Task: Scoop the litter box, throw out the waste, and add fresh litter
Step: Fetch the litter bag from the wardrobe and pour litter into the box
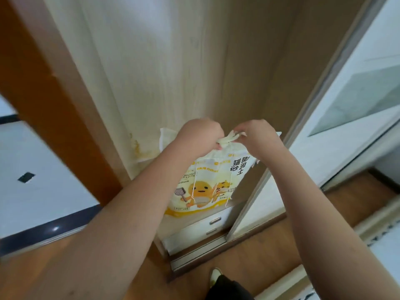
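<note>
Head view: left hand (200, 134) and right hand (257, 135) fingers pinch the litter bag (207, 182) top, hiding its opening

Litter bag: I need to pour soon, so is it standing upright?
Upright: the litter bag stands on the cabinet shelf, both hands gripping its bunched top.

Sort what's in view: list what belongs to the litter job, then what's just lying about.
Belongs to the job:
- litter bag, standing on the closet shelf
- left hand and right hand, both gripping the bag's bunched top

Just lying about:
- second bag behind the first
- drawers under the shelf
- sliding door to the right
- wood floor
</note>
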Motion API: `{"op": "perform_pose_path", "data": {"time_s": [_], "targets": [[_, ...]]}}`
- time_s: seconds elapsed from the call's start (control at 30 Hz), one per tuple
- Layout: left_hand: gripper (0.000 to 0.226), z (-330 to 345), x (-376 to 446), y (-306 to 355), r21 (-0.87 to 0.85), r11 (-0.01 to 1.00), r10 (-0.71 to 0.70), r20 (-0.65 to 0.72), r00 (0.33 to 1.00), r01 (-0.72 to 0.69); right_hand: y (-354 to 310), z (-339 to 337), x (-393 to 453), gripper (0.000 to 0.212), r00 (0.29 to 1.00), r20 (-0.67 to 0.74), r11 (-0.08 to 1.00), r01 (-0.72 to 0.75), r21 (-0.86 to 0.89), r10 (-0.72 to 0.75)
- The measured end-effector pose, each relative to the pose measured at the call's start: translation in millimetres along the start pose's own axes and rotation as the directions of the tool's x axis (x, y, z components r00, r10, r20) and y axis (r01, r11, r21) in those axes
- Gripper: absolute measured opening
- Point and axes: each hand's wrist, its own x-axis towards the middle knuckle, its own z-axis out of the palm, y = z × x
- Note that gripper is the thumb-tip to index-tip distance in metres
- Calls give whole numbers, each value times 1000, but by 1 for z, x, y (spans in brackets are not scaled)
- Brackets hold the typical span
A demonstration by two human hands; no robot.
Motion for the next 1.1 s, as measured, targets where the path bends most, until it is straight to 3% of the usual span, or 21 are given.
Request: {"op": "perform_pose_path", "data": {"time_s": [0.2,0.37,0.6,0.87,1.1], "targets": [[18,-15,-50,12,-14,995,92,-130,987,-94,-25,-26,-74,29,978,-158,989,-127,71,137],[17,-35,-78,33,-103,971,196,-180,964,-216,-31,-52,-130,25,952,-205,973,-215,83,228],[11,-51,-79,42,-111,950,281,-95,955,-290,-16,-81,-175,25,908,-187,927,-370,55,374],[17,-38,-70,58,-189,925,301,-161,940,-329,13,-91,-186,24,875,-154,887,-445,120,460],[24,-44,-40,77,-241,871,382,-215,899,-427,32,-99,-184,19,812,-230,844,-515,150,536]]}}
